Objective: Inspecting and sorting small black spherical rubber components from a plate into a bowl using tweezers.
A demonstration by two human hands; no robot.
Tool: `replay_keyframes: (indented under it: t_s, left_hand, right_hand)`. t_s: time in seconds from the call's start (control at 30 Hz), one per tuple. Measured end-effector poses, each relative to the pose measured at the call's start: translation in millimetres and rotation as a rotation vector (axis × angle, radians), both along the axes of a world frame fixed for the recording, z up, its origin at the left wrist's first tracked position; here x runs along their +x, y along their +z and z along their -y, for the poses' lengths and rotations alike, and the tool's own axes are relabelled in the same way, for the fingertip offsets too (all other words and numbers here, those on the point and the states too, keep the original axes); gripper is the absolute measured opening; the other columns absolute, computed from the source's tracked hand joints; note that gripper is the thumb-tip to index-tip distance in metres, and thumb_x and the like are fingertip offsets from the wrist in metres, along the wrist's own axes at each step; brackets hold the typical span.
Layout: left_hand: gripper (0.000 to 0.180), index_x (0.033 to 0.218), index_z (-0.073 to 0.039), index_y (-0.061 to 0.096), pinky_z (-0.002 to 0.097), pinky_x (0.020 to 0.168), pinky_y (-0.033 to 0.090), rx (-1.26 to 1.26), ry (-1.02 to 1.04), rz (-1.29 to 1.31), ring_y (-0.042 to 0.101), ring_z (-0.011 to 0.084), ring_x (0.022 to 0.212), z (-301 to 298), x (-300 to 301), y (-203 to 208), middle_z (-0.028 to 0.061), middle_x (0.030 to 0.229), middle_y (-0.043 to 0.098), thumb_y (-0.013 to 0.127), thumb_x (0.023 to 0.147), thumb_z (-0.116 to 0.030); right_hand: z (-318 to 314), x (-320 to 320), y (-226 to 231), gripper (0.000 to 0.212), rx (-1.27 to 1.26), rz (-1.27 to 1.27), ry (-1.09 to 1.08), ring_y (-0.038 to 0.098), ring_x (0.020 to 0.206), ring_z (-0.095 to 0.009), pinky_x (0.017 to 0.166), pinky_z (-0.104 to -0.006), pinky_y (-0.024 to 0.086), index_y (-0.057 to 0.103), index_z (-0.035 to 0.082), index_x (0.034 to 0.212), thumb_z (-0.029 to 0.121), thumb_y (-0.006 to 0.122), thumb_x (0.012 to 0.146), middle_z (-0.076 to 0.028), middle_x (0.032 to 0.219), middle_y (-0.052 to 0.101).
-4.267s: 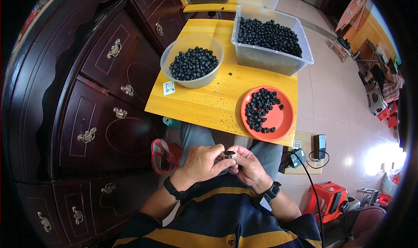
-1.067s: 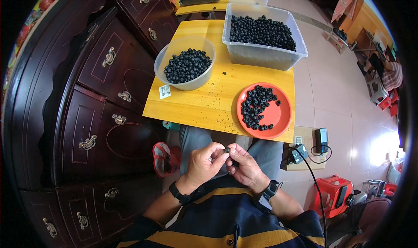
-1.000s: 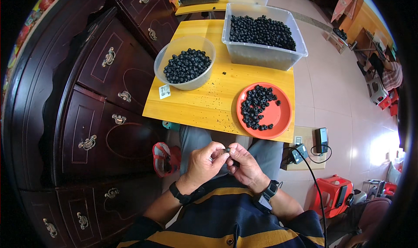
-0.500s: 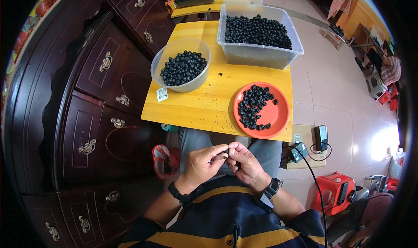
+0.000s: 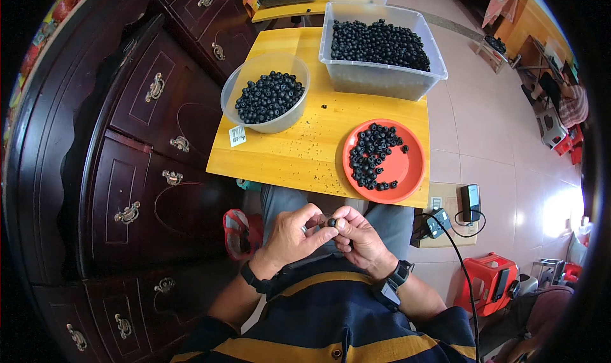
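Pinching a small round black bead (image 5: 331,222) in the right hand (image 5: 359,239), lower centre!
Curled close alongside with the left hand (image 5: 294,237), impossible to tell whether gripping too.

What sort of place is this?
Likely a room at home, used as a workspace: dark wooden cabinet with ornate handles, tiled floor, yellow table with plastic tubs of small dark round pieces.

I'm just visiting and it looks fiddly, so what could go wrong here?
The small dark piece at the right hand's fingertips might slip and drop, since both hands work over the lap, not the table.
The orange plate sits at the table's near edge, so a bump could perhaps tip its loose round pieces off.
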State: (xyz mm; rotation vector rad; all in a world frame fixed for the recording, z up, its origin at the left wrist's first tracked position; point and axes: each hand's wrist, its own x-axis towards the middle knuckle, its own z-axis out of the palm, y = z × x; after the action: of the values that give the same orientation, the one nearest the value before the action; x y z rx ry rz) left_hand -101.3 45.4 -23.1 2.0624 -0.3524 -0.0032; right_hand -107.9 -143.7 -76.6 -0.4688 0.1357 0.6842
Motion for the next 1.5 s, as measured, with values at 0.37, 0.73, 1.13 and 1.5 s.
replay_keyframes:
  t_s: [0.37, 0.73, 1.13, 1.5]
  left_hand:
    - [0.034, 0.082, -0.002, 0.059, 0.0306, 0.051, 0.043, 0.039, -0.119, -0.015, 0.058, 0.0160, 0.053, -4, 5, -2, 0.0087, 0.062, 0.057, 0.082, 0.084, -0.028]
    - [0.039, 0.078, -0.005, 0.059, 0.0369, 0.054, 0.050, 0.148, -0.173, -0.011, 0.069, 0.0286, 0.062, -6, 10, 1, 0.0120, 0.069, 0.067, 0.077, 0.086, -0.038]
    - [0.040, 0.076, -0.005, 0.056, 0.0350, 0.049, 0.044, 0.094, -0.140, 0.065, 0.060, 0.0272, 0.051, -3, 8, 0, 0.0107, 0.059, 0.055, 0.082, 0.083, -0.034]
    - [0.040, 0.077, -0.005, 0.059, 0.0389, 0.051, 0.047, 0.224, -0.210, 0.040, 0.064, 0.0310, 0.056, -6, 7, 7, 0.0113, 0.062, 0.059, 0.077, 0.085, -0.040]
  right_hand:
    - [0, -1, -6, 0.017, -0.020, 0.044, 0.025, 0.045, 0.061, -0.003, 0.051, -0.0165, 0.036, 0.062, 0.011, 0.110, 0.018, 0.068, 0.097, 0.003, 0.086, 0.061]
    - [1, -2, -9, 0.016, -0.020, 0.050, 0.038, 0.044, 0.061, -0.003, 0.052, -0.0167, 0.036, 0.061, 0.011, 0.110, 0.017, 0.068, 0.097, 0.003, 0.087, 0.061]
    - [1, -2, -12, 0.014, 0.128, -0.025, 0.097, 0.041, 0.063, -0.003, 0.052, -0.0157, 0.035, 0.061, 0.011, 0.109, 0.018, 0.067, 0.098, 0.001, 0.093, 0.061]
    - [3, -4, -21, 0.012, 0.165, 0.002, 0.141, 0.040, 0.063, -0.002, 0.052, -0.0159, 0.033, 0.061, 0.009, 0.107, 0.016, 0.066, 0.098, 0.002, 0.090, 0.059]
